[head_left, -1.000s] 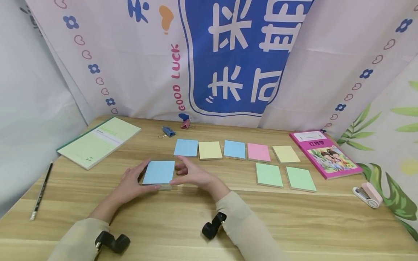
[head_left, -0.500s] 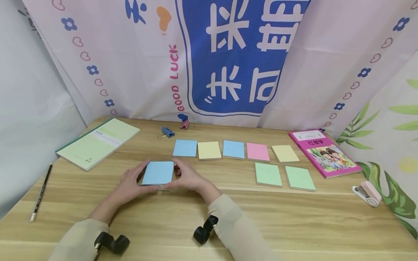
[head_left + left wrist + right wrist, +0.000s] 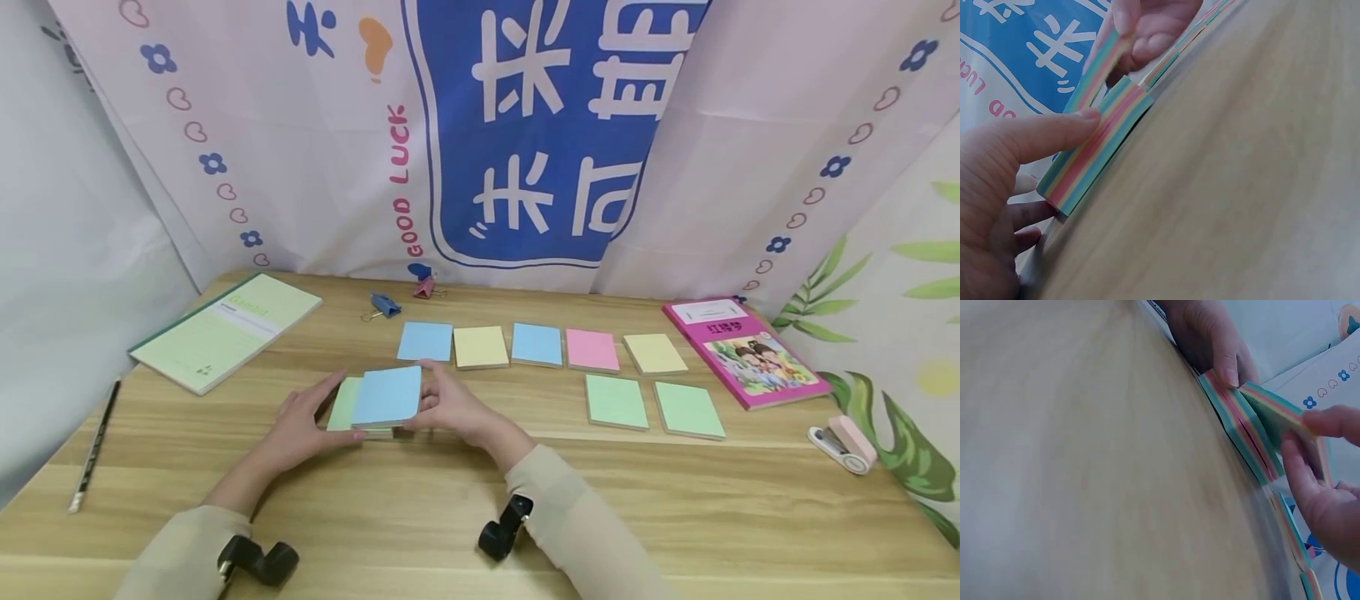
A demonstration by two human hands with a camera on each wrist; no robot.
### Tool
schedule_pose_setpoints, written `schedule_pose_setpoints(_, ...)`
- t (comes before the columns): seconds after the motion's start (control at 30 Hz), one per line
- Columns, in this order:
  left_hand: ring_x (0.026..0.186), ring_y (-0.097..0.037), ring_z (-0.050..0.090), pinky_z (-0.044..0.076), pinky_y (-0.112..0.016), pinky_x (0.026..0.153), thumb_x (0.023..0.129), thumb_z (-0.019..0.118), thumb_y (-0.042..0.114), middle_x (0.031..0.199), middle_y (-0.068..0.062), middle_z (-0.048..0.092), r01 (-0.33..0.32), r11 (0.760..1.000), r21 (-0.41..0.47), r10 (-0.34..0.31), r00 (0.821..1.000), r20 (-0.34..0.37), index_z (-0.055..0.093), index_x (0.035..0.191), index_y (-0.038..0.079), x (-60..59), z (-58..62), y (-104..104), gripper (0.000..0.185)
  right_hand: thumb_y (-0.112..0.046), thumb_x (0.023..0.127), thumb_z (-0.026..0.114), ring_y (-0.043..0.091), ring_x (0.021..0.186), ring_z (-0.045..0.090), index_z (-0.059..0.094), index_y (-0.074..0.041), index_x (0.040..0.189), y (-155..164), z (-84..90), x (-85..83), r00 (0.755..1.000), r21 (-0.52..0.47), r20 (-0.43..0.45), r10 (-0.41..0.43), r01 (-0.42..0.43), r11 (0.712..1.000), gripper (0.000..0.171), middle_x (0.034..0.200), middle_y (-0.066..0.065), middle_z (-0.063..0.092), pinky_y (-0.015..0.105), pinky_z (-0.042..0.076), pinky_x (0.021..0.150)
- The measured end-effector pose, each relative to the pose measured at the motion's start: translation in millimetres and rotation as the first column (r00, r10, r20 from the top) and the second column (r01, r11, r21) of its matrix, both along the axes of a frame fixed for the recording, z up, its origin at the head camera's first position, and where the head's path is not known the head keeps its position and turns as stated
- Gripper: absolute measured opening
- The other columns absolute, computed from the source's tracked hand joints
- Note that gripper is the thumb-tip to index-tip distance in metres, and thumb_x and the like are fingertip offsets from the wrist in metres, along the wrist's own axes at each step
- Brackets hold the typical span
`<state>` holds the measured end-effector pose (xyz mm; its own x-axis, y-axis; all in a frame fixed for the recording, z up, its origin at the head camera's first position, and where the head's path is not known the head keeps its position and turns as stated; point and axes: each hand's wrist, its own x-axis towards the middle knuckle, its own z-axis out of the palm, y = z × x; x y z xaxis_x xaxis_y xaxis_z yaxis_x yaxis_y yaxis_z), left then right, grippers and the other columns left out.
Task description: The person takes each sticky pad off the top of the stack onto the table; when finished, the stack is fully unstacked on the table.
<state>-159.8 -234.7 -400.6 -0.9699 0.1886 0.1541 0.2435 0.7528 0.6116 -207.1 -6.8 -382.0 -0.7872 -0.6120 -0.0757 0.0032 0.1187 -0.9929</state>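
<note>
A low stack of sticky note pads, green on top [image 3: 345, 402], lies on the table in the head view. My left hand [image 3: 302, 423] grips its left side, thumb on the front edge, as the left wrist view shows on the striped stack [image 3: 1100, 147]. Between the thumb and fingers of my right hand [image 3: 459, 410] is a blue-topped sticky note pad [image 3: 387, 395]. That pad is tilted, its right side raised, and overlaps the stack's right part. In the right wrist view a wedge-shaped gap shows between the raised pad [image 3: 1285, 412] and the stack [image 3: 1238, 425].
Behind, a row of blue, yellow and pink pads [image 3: 592, 350] lies flat, with two green pads [image 3: 617, 402] in front. Around them are a green notebook [image 3: 225, 329], a pencil [image 3: 96, 446], binder clips [image 3: 386, 304], a pink book [image 3: 746, 354] and a stapler [image 3: 843, 446].
My right hand first closed in on the stack's right side. Since then it has lifted the blue-topped pad and shifted it right, uncovering green beneath. My left hand has stayed in place.
</note>
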Motion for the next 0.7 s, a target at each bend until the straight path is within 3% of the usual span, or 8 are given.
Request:
schedule_pose_setpoints(0.1,0.118,-0.040,0.026,0.006,-0.057,0.093,0.064,0.071,0.044,0.130,-0.026,0.031,0.000,1.000,-0.009,0.000,1.000,0.002,0.028,0.132,-0.002,0.3,-0.8,0,0.092,0.019,0.064,0.061,0.022,0.080,0.057,0.017,-0.010,0.135,11,4.5,0.0,0.993,-0.154,0.116,-0.007,0.025,0.988,0.089,0.101,0.015,0.055,0.032,0.047,0.073)
schedule_pose_setpoints(0.2,0.118,-0.040,0.026,0.006,-0.057,0.093,0.065,0.070,0.045,0.130,-0.026,0.031,0.003,1.000,-0.011,-0.003,1.000,0.003,0.029,0.131,-0.002,0.5,-1.5,0,0.092,0.021,0.063,0.058,0.027,0.088,0.056,0.018,-0.013,0.135,28,11.0,0.5,0.986,-0.220,0.167,-0.018,0.055,0.974,0.089,0.109,0.018,0.052,0.035,0.046,0.076)
schedule_pose_setpoints(0.4,0.117,-0.041,0.026,0.004,-0.057,0.093,0.065,0.071,0.043,0.130,-0.027,0.030,-0.005,1.000,0.003,0.005,1.000,0.003,0.028,0.131,-0.003,1.6,-0.4,-1,0.091,0.020,0.067,0.055,0.037,0.113,0.036,0.017,-0.018,0.136,70,23.2,0.7,0.980,-0.234,0.193,-0.043,0.088,0.968,0.088,0.130,0.026,0.028,0.038,0.042,0.082)
schedule_pose_setpoints(0.47,0.117,-0.041,0.026,0.004,-0.057,0.093,0.065,0.070,0.043,0.130,-0.027,0.030,-0.007,1.000,-0.001,0.007,1.000,0.006,0.028,0.131,-0.003,2.1,0.8,-1,0.091,0.020,0.068,0.053,0.034,0.110,0.037,0.016,-0.019,0.136,85,24.9,0.9,0.979,-0.235,0.200,-0.040,0.088,0.968,0.087,0.130,0.027,0.023,0.037,0.042,0.082)
schedule_pose_setpoints(0.7,0.117,-0.041,0.026,0.005,-0.057,0.093,0.065,0.071,0.042,0.129,-0.028,0.031,-0.007,1.000,-0.003,0.007,1.000,0.010,0.028,0.131,-0.004,3.0,3.0,-2,0.091,0.017,0.073,0.052,0.027,0.106,0.044,0.008,-0.015,0.138,139,15.9,2.5,0.977,-0.224,0.209,-0.039,0.087,0.971,0.085,0.123,0.024,0.034,0.037,0.042,0.082)
